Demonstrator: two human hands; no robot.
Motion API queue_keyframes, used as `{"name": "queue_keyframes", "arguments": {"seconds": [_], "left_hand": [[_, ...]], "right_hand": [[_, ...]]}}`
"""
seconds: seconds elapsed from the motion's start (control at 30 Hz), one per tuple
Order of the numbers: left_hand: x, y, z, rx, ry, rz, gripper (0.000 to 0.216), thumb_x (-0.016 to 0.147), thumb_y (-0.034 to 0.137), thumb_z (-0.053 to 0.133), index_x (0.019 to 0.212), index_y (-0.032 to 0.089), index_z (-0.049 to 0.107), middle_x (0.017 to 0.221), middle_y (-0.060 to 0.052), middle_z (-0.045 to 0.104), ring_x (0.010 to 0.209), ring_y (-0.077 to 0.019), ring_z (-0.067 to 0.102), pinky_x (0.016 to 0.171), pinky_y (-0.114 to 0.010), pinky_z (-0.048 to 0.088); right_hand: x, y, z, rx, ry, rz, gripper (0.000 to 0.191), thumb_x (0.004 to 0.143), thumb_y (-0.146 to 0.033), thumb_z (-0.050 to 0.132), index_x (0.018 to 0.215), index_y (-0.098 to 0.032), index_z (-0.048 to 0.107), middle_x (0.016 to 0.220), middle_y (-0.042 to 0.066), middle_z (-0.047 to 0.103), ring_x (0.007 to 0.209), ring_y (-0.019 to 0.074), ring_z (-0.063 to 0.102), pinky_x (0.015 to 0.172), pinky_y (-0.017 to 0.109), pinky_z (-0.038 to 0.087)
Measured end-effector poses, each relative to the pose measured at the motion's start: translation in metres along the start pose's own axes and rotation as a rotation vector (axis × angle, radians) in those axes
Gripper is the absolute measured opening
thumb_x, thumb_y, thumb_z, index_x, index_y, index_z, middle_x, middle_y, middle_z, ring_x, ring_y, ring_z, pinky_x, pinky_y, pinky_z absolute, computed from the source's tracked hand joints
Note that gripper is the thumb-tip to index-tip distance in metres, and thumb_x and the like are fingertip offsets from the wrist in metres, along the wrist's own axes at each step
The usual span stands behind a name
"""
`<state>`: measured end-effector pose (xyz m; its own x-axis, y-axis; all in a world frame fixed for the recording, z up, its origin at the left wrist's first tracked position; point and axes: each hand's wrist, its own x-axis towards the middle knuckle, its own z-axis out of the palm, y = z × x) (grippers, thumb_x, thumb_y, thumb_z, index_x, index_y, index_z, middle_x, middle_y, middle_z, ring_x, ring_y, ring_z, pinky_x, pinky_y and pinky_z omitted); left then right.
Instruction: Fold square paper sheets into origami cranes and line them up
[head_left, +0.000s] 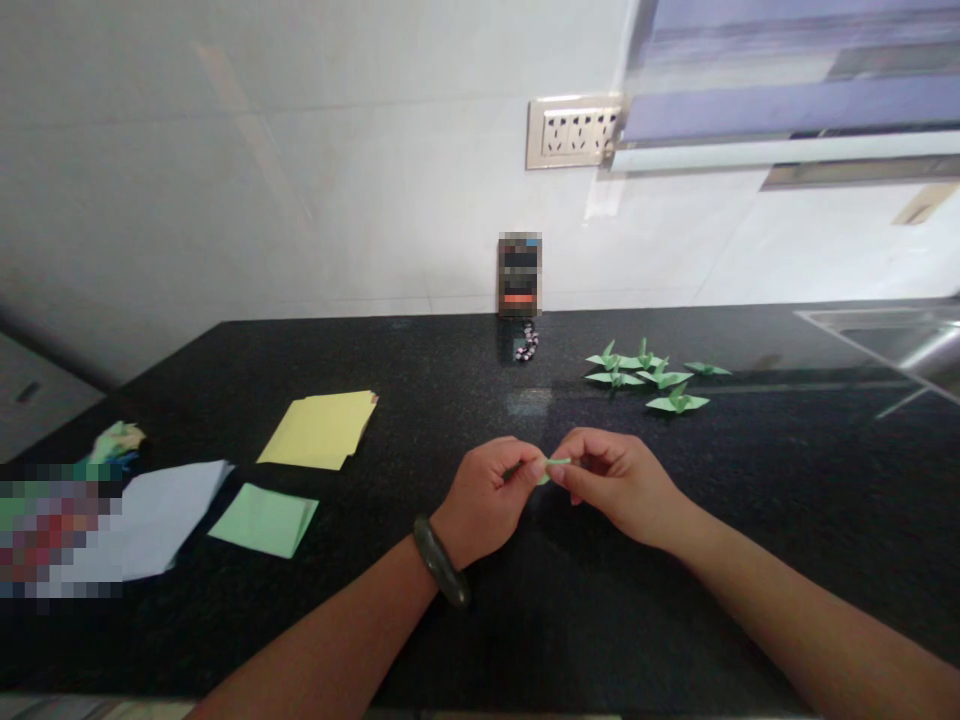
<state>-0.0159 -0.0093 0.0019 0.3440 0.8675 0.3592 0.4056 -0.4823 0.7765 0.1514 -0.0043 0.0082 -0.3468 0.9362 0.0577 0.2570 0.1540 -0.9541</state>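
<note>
Over the black counter (570,620), my left hand (487,500) and my right hand (611,480) meet and pinch a small folded piece of green paper (553,466) between their fingertips. Both hands are closed on it; most of the paper is hidden by the fingers. A dark bangle (441,562) circles my left wrist. Behind the hands, several finished green paper cranes (652,378) stand in a cluster on the counter.
A yellow paper stack (321,430), a green sheet (264,520) and a pale blue sheet (161,515) lie at the left. A small dark device (519,275) leans on the wall, beads (527,343) before it. A steel sink (892,335) sits far right.
</note>
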Motion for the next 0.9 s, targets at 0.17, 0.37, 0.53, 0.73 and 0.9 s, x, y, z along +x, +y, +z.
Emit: {"name": "queue_keyframes", "arguments": {"seconds": [0.17,0.37,0.53,0.73,0.9], "left_hand": [[-0.0008,0.0017,0.0006,-0.020,0.026,-0.017,0.020,0.083,0.024,0.047,0.070,0.015,0.059,0.065,0.001,0.056,0.064,-0.0096,0.050,0.062,-0.022,0.038],[-0.0022,0.0024,0.0004,-0.009,0.062,-0.029,0.019,0.083,0.025,0.048,0.072,0.015,0.060,0.068,0.000,0.058,0.065,-0.0103,0.052,0.064,-0.022,0.039],[-0.0012,0.0034,-0.0002,-0.029,0.076,-0.079,0.019,0.082,0.025,0.048,0.071,0.015,0.061,0.066,0.001,0.059,0.064,-0.0106,0.052,0.062,-0.022,0.040],[-0.0014,0.0056,0.0016,-0.062,0.084,-0.159,0.021,0.080,0.029,0.050,0.068,0.016,0.062,0.065,0.000,0.061,0.062,-0.0111,0.053,0.060,-0.022,0.041],[-0.0025,0.0037,0.0038,-0.066,0.071,-0.181,0.018,0.079,0.030,0.053,0.072,0.016,0.064,0.067,0.000,0.063,0.061,-0.0109,0.053,0.060,-0.022,0.041]], "right_hand": [[0.0002,-0.0026,0.0021,0.086,0.019,0.036,0.016,0.072,-0.031,0.061,0.068,-0.015,0.059,0.057,-0.003,0.053,0.046,0.0067,0.046,0.044,0.020,0.039],[-0.0001,-0.0051,-0.0005,0.114,0.025,0.035,0.022,0.075,-0.034,0.057,0.066,-0.014,0.060,0.058,-0.002,0.054,0.045,0.0069,0.048,0.045,0.021,0.039],[0.0017,-0.0011,-0.0028,0.232,0.031,0.059,0.034,0.079,-0.045,0.051,0.070,-0.013,0.060,0.060,0.000,0.057,0.044,0.0075,0.050,0.045,0.022,0.041],[0.0021,-0.0016,-0.0006,0.203,0.022,0.066,0.031,0.069,-0.045,0.064,0.073,-0.015,0.060,0.060,-0.002,0.054,0.044,0.0070,0.047,0.042,0.021,0.040],[0.0013,-0.0016,0.0000,0.117,0.042,0.043,0.026,0.074,-0.041,0.059,0.067,-0.015,0.057,0.056,-0.003,0.050,0.043,0.0070,0.044,0.042,0.021,0.037]]}}
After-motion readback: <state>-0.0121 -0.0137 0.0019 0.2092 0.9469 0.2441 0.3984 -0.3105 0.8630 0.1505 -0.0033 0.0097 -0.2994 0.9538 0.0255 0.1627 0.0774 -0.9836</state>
